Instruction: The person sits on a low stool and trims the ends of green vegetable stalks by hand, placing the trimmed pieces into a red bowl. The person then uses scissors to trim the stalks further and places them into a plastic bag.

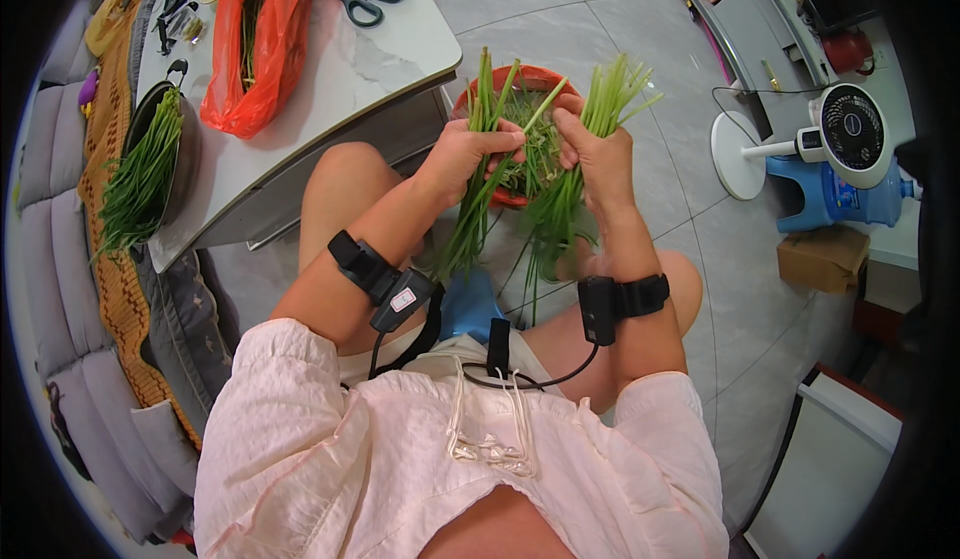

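Observation:
My left hand [474,150] grips a small bunch of long green chives [466,221], with the pale stem ends pointing away from me. Its thumb and forefinger pinch one stalk that slants up to the right. In my right hand [604,157] is a thicker bunch of chives [611,97], stems up and leaves hanging down. Both bunches are held above a red bin [529,75] on the floor. Inside the bin lie green and yellowish plant scraps [532,157], partly hidden by my hands.
On the marble-look table [379,56] are a red plastic bag [262,93] of greens, scissors [366,0] and a pan [184,157] heaped with chives [142,176]. A white fan [851,135], a water bottle [862,195] and a cardboard box [823,257] stand right. A sofa [56,214] lies left.

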